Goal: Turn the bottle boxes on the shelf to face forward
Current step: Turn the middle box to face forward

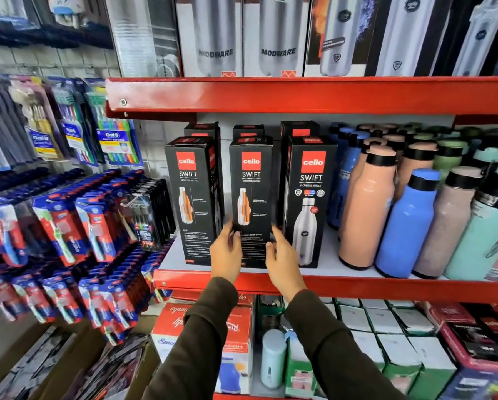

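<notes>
On the red shelf (357, 287), three black Cello Swift boxes stand upright in a front row. The left hand (226, 255) and right hand (282, 258) grasp the middle box (252, 192) by its lower side edges. The left box (191, 197) and right box (310, 197) stand just beside it, with loose bottles (403, 223) to the right.

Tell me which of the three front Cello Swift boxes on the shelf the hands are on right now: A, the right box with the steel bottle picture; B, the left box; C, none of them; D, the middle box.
D: the left hand and right hand sit on either side of the lower part of the middle box, while the left box and right box go untouched.
</notes>
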A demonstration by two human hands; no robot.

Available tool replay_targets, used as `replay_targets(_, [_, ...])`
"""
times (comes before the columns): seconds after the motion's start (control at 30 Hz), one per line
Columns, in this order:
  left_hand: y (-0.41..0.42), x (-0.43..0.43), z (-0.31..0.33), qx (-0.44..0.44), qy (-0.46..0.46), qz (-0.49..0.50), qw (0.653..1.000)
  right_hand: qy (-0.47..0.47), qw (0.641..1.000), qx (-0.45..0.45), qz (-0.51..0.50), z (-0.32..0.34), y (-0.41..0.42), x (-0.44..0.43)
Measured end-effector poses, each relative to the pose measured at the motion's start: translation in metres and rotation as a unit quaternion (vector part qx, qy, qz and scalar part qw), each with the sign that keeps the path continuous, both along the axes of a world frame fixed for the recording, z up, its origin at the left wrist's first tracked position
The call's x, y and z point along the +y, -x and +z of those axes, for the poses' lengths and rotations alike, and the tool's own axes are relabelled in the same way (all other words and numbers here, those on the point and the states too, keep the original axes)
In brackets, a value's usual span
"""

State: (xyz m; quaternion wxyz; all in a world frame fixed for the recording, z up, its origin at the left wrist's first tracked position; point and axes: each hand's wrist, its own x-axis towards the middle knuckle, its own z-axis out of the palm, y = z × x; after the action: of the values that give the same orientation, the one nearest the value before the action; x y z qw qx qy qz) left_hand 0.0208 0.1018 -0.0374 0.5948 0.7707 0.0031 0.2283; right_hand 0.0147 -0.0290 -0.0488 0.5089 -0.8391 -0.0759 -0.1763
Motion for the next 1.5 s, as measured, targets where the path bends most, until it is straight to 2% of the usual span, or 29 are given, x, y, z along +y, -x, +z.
replay_targets(0.2, [-0.002,0.018,0.005,-0.002,0.032,-0.062,0.998,-0.032,0.999,-0.005,-0.012,-0.004,0.001,0.006])
replay_targets(0.33, [0.004,0.025,0.012,-0.035,0.067,-0.072,0.995,-0.037,0.999,-0.029,-0.014,-0.002,0.005,0.008])
replay_targets(0.6, [0.014,0.023,0.005,-0.042,0.184,-0.089,0.978,-0.032,0.997,-0.060,-0.035,0.014,0.010,0.018])
replay_targets(0.8, [0.019,0.021,0.004,-0.085,0.149,-0.068,0.983,-0.027,0.997,-0.061,-0.048,0.022,0.010,0.019])
replay_targets(0.9, [0.014,0.021,0.006,-0.102,0.078,-0.048,0.991,-0.024,0.996,-0.064,-0.050,0.023,0.011,0.016])
replay_targets(0.97, [0.007,0.022,0.007,-0.087,0.026,-0.036,0.995,-0.033,0.997,-0.056,-0.038,0.024,0.012,0.016])
replay_targets(1.07, [-0.003,0.027,0.005,-0.048,-0.006,-0.038,0.998,-0.058,0.997,-0.043,-0.016,0.024,0.014,0.016])
replay_targets(1.13, [-0.005,0.032,-0.001,-0.025,-0.004,-0.048,0.999,-0.063,0.998,-0.029,-0.007,0.023,0.018,0.016])
replay_targets(1.23, [-0.009,0.037,-0.004,-0.009,0.051,-0.063,0.997,-0.044,0.999,-0.007,0.007,0.018,0.014,0.014])
replay_targets(1.5, [0.001,0.042,-0.007,-0.030,0.096,-0.054,0.993,0.070,0.996,0.009,0.056,0.027,0.012,0.011])
